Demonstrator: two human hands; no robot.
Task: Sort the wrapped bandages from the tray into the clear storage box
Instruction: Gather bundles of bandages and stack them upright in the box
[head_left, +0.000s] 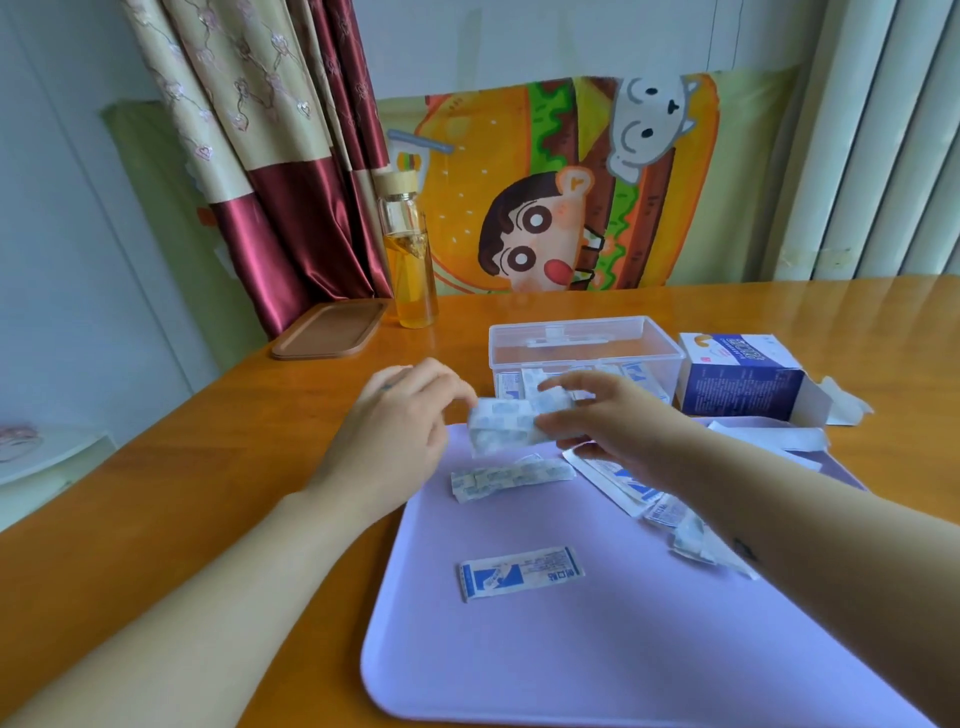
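Note:
A lilac tray (571, 665) lies on the wooden table. Above its far edge my left hand (400, 426) and my right hand (613, 421) both pinch a bundle of white-and-blue wrapped bandages (511, 426), one hand at each end. More bandages lie on the tray: a strip (511, 478) just below the bundle, a single blue-printed one (519, 571) in the middle, and several (670, 514) partly hidden under my right forearm. Behind my hands stands the clear storage box (587, 345), with several bandages inside.
An opened blue-and-white carton (743, 379) and crumpled paper (847, 402) sit right of the box. A glass bottle of yellow liquid (410, 260) and a brown tray (330, 330) stand at the back left. Curtains and a cartoon cloth hang behind.

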